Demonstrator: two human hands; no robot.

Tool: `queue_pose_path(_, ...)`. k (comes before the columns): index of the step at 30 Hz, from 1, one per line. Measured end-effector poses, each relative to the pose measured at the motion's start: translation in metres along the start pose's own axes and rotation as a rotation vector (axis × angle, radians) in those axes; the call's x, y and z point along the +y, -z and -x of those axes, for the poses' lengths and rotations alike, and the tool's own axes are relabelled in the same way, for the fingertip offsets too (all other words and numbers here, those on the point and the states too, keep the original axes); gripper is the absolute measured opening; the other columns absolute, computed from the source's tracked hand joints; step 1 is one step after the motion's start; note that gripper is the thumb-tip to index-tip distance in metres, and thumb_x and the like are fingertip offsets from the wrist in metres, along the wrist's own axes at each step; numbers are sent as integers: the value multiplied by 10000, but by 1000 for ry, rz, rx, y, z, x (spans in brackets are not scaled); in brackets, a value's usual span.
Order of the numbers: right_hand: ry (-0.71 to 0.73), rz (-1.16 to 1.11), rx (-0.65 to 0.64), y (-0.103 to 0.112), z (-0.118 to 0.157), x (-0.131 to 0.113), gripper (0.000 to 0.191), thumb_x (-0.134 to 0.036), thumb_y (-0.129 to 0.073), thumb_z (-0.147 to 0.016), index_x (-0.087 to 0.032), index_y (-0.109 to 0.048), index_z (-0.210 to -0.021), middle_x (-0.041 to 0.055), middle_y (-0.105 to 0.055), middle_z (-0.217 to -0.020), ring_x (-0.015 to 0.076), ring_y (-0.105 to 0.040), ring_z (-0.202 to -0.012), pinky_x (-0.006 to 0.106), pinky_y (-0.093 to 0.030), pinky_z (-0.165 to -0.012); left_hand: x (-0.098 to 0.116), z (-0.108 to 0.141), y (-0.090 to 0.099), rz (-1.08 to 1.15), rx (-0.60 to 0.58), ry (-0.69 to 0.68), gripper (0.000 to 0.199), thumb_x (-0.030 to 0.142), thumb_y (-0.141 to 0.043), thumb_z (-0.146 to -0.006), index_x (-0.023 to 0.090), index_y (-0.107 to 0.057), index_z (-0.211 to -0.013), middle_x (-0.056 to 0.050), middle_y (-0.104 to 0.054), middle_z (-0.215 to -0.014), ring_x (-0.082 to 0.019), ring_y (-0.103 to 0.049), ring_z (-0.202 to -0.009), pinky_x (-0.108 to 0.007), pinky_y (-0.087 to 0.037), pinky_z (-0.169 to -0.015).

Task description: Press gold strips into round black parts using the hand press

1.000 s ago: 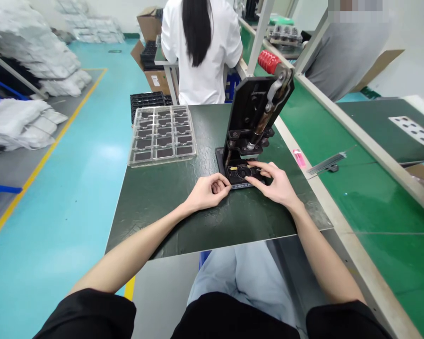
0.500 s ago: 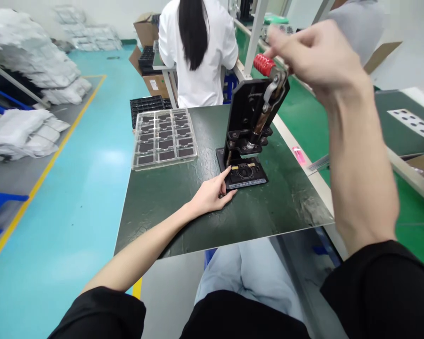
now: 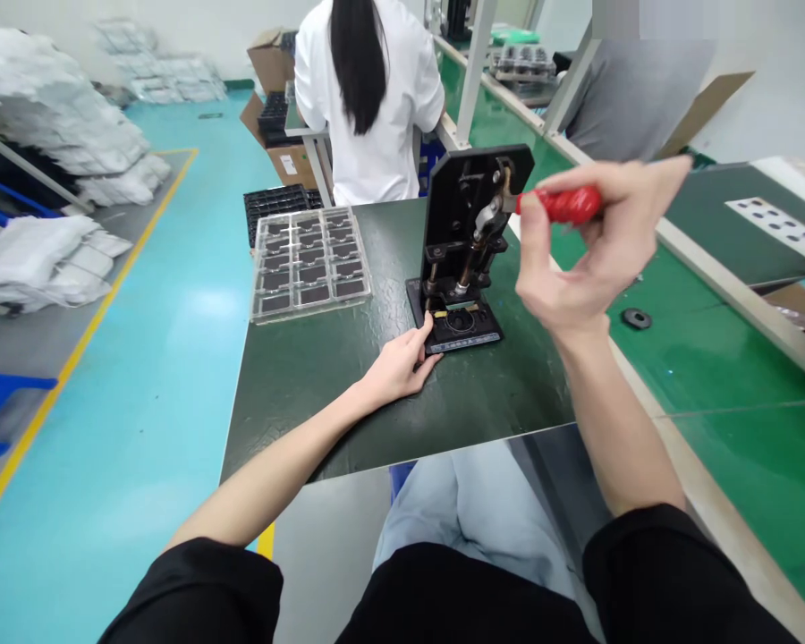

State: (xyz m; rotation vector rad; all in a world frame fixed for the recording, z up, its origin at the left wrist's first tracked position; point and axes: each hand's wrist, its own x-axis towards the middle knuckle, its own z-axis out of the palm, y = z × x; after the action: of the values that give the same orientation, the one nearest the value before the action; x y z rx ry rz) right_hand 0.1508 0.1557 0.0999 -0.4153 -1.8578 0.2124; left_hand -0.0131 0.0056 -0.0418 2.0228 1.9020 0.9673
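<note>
Right hand (image 3: 577, 246): fingers (image 3: 617, 179) curled together and clamped on the red ribbed handle (image 3: 563, 204), thumb on its near side; part of the handle is hidden by the fingers.

Left hand (image 3: 395, 367): fingers (image 3: 424, 358) lying together against the left edge of the black base plate (image 3: 466, 338), not closed around it.

Base plate: on the tabletop (image 3: 376, 420), under the black toggle press (image 3: 462, 215); brass-coloured strip (image 3: 460, 309) on top. What sits in its round recess is too small to make out, and the press column partly hides it.

Left of press: clear blister tray (image 3: 309, 264) of dark square parts, beside the hand, not touching it.

Right of tabletop: green conveyor belt (image 3: 711, 358) carrying a black ring (image 3: 637, 318).

Beyond: co-worker in a white shirt (image 3: 368, 107), back turned; second person in grey (image 3: 634, 98), cut off by the top edge and blurred.
</note>
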Motion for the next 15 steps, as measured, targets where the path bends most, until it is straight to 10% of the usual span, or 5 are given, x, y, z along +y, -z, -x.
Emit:
queue_pose_path(8,-77,69,-43,-3,30,22,337,-550,-738,-936,-231,-703,-1037,70,-626,-815,266,-618,-922,562,-538,-965,0,-1,-1,-20,0,-15,680,343,-517,-1027,119,-292,-1628,23,-515,-791,-179,-561,-735,-302,-526,-780)
queue_pose_path(15,3,-64,-61,12,-58,-6,210,-388,-625,-1044,-187,-677,-1082,58,-685,-1026,142,-570,-865,307,-502,-752,2,-1,-1,-35,-1,-31,687,329,-511,-1032,108,-264,-1634,7,-536,-813,-194,-571,-752,-325,-536,-793)
